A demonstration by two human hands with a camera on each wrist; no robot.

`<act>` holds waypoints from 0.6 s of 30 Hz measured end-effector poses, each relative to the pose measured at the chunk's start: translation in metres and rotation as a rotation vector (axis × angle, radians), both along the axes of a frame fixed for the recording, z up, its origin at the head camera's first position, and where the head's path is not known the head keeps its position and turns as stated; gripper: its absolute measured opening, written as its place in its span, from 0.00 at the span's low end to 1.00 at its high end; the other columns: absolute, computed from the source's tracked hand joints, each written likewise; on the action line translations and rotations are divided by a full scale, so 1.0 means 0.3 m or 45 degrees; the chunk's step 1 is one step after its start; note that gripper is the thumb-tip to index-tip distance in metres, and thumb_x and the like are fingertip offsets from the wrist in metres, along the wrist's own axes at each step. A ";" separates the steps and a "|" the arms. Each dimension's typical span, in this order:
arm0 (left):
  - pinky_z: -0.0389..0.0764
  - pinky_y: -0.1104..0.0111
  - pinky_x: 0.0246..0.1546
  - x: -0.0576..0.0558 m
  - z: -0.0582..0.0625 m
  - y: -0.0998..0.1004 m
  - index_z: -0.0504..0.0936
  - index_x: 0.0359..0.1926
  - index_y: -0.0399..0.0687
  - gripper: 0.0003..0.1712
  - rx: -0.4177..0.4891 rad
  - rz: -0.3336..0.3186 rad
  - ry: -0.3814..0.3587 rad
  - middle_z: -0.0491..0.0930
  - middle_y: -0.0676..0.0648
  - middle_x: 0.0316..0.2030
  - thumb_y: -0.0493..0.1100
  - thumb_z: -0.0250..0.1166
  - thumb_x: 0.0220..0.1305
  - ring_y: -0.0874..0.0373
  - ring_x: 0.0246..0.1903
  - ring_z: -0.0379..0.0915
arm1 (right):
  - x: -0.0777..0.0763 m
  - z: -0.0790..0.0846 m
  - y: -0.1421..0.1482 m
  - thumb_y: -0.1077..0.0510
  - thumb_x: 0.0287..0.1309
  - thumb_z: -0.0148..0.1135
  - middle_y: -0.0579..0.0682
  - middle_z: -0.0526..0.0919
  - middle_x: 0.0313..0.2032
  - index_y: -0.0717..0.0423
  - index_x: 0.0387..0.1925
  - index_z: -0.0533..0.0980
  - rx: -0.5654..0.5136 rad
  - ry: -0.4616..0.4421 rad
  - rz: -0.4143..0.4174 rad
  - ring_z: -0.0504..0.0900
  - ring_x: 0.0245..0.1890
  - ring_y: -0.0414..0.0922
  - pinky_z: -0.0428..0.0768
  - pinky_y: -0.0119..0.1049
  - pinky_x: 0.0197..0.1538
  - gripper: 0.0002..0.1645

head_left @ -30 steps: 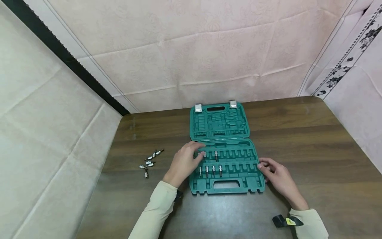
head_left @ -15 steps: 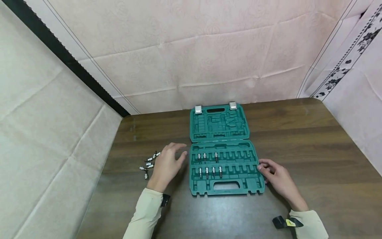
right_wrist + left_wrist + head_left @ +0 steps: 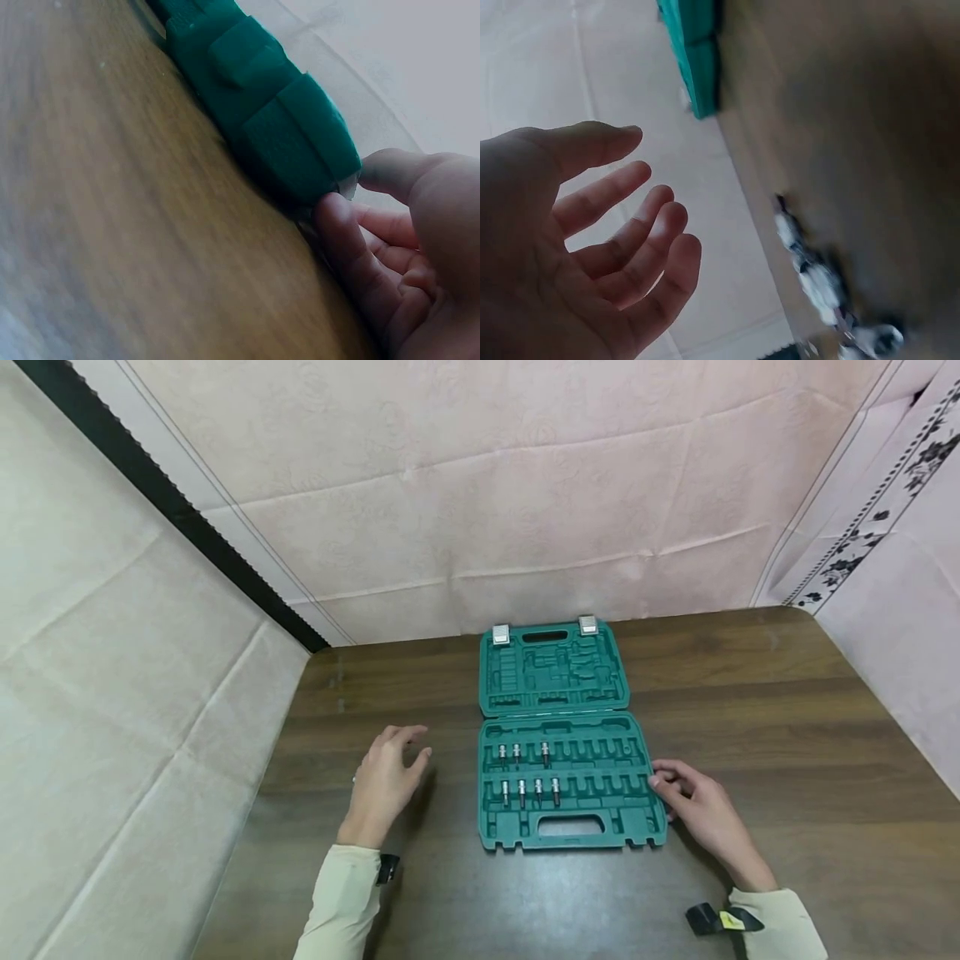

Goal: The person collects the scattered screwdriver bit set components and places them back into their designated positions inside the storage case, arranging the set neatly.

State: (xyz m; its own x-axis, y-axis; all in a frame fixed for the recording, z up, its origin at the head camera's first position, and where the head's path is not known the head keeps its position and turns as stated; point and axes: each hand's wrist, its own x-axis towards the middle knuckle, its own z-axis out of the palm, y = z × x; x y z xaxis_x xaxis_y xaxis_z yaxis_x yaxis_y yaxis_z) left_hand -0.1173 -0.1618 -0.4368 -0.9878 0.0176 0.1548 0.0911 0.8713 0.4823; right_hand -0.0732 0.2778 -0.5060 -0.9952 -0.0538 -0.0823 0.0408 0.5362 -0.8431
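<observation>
A green socket case (image 3: 491, 831) lies open on the table, its lid folded back. Several bit sockets (image 3: 522, 793), silver with dark tips, stand in two rows in its left half. My left hand (image 3: 381, 785) hovers left of the case with nothing held, fingers loosely bent and thumb apart. Under it, the loose bit sockets (image 3: 817, 289) show blurred in the left wrist view; the hand hides nearly all of them in the head view. My right hand (image 3: 701, 810) grips the case's right edge between thumb and fingers.
The brown wooden table (image 3: 750, 693) meets a pale cloth backdrop (image 3: 480, 510) behind the case. Another cloth panel (image 3: 150, 735) borders the left side. Two silver latches (image 3: 588, 625) sit on the lid's far edge.
My left hand has left the case's upper row and moved left, over the loose bit sockets. A bit socket it covered earlier now shows in that row. The right hand stays put.
</observation>
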 end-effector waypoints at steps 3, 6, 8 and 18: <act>0.84 0.47 0.49 0.004 -0.015 -0.035 0.85 0.62 0.45 0.21 -0.004 0.003 -0.032 0.82 0.40 0.55 0.43 0.72 0.70 0.43 0.54 0.81 | -0.001 0.002 0.002 0.50 0.80 0.58 0.58 0.83 0.47 0.65 0.66 0.75 0.006 0.007 0.000 0.80 0.33 0.40 0.84 0.34 0.34 0.26; 0.83 0.44 0.49 0.005 -0.028 -0.067 0.85 0.62 0.45 0.22 -0.038 0.021 -0.043 0.82 0.39 0.56 0.42 0.74 0.68 0.40 0.55 0.80 | -0.003 0.001 0.004 0.50 0.80 0.58 0.58 0.83 0.47 0.65 0.66 0.75 0.010 0.013 0.002 0.81 0.33 0.39 0.84 0.34 0.34 0.26; 0.83 0.42 0.49 0.006 -0.035 -0.085 0.85 0.63 0.47 0.24 -0.066 0.040 -0.063 0.82 0.38 0.57 0.40 0.75 0.66 0.39 0.56 0.79 | -0.003 0.000 0.005 0.49 0.80 0.58 0.58 0.83 0.47 0.64 0.66 0.75 0.013 0.013 0.002 0.81 0.33 0.39 0.84 0.34 0.34 0.26; 0.84 0.39 0.41 0.035 -0.058 -0.140 0.83 0.64 0.45 0.30 -0.199 0.073 -0.136 0.81 0.35 0.58 0.32 0.78 0.59 0.35 0.55 0.79 | 0.000 -0.001 0.000 0.49 0.80 0.58 0.58 0.83 0.47 0.64 0.66 0.75 0.011 0.001 -0.003 0.81 0.33 0.39 0.84 0.33 0.35 0.27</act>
